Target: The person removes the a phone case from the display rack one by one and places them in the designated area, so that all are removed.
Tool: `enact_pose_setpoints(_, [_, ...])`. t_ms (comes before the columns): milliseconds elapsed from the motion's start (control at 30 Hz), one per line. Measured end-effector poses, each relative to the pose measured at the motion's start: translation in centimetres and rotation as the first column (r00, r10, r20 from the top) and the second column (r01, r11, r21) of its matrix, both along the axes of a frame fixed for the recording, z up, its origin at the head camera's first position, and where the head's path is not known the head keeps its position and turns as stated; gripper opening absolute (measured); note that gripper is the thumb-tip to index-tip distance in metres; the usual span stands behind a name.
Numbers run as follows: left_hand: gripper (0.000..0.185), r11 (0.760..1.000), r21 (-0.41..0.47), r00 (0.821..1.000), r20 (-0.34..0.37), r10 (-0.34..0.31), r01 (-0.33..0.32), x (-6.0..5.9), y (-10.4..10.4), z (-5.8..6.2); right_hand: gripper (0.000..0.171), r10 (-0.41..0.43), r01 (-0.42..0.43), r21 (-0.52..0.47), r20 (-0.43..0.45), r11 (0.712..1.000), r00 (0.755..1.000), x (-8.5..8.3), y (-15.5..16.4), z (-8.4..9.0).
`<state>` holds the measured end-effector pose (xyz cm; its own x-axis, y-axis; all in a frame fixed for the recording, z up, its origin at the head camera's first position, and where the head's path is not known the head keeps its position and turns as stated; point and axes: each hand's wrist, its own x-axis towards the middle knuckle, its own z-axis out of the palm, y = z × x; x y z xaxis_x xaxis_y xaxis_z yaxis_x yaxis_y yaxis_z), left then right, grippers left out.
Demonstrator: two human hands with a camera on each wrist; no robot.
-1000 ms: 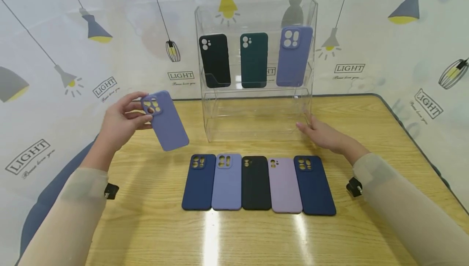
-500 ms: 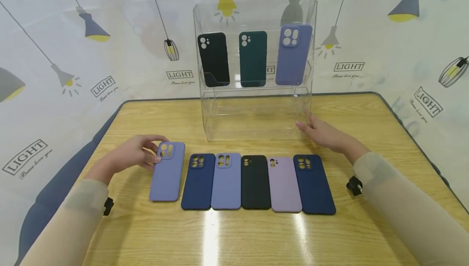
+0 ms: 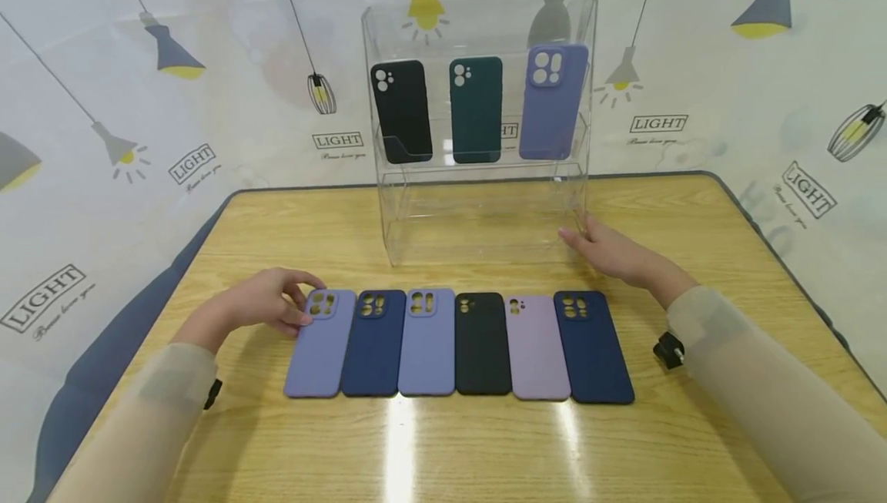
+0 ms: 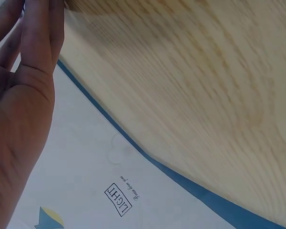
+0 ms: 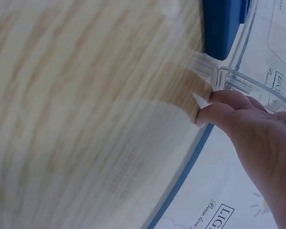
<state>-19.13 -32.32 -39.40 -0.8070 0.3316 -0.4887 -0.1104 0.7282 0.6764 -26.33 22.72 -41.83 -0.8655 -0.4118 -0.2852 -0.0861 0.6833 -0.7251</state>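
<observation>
In the head view, my left hand (image 3: 273, 303) holds a periwinkle phone case (image 3: 319, 357) by its top left corner. The case lies flat at the left end of a row of phone cases, against a navy phone case (image 3: 374, 353). In the left wrist view, the fingers reach up out of the frame and the case is hidden. My right hand (image 3: 613, 253) grips the lower right side edge of a clear acrylic display stand (image 3: 485, 237). The right wrist view shows the thumb and fingertips close together at that edge, low over the table.
The row continues with another periwinkle case (image 3: 427, 353), a black case (image 3: 483, 353), a lilac case (image 3: 539, 357) and a navy case (image 3: 597, 357). Black (image 3: 403, 118), dark green (image 3: 476, 114) and periwinkle (image 3: 552, 106) cases stand in the stand's upper tier. Printed cloth (image 3: 263, 149) borders the wooden table (image 3: 457, 449).
My left hand has lowered the periwinkle case from the air beside the stand and laid it flat at the row's left end. My right hand has stayed at the stand.
</observation>
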Motion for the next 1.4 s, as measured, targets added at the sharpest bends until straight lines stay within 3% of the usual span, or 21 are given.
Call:
enact_pose_setpoints(200, [0.050,1.000,-0.029,1.000,-0.024,0.000,-0.001,0.0,0.1,-0.2,0.087,0.003,-0.003,-0.005,0.003,1.000,1.000,0.1,-0.1,0.2])
enact_pose_setpoints(800, [0.048,0.999,-0.039,1.000,-0.016,-0.001,0.000,-0.4,0.2,-0.3,0.086,-0.005,0.005,-0.018,-0.011,1.000,1.000,-0.1,0.0,-0.2])
enact_pose_setpoints(1167, [0.049,0.999,-0.048,1.000,-0.012,0.009,-0.009,-0.6,0.4,-0.2,0.078,-0.014,0.015,-0.032,0.030,0.999,0.999,0.5,-0.4,0.9])
enact_pose_setpoints(1400, [0.049,0.997,-0.070,0.999,0.025,-0.034,0.035,-1.1,0.2,0.4,0.085,0.003,-0.004,0.003,0.002,1.000,1.000,0.2,-0.1,0.4])
